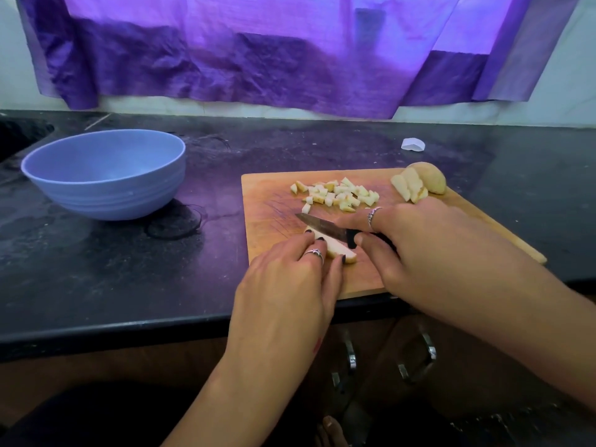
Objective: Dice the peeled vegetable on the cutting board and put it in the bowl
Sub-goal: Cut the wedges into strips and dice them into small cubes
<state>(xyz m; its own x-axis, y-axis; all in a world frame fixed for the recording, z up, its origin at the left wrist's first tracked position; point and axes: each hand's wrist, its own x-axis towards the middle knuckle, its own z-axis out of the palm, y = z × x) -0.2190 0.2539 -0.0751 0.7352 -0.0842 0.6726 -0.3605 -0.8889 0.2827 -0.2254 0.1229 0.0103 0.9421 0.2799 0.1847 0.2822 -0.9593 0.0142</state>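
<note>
Left hand (287, 279) pins pale slice (338, 250); right hand (429, 240) clasps knife (325, 228) near dice (338, 193).

A dark stone countertop (96, 269), speckled and dusty, runs across the view, its front edge rounded. Behind it stands a pale wall (548, 104). A crumpled purple cloth (225, 59) hangs over the wall, lit from behind and casting a violet tint on the counter. Below the counter are brown wooden cabinet fronts (161, 359) with metal handles (422, 356). A small white scrap (412, 144) lies near the wall.
</note>
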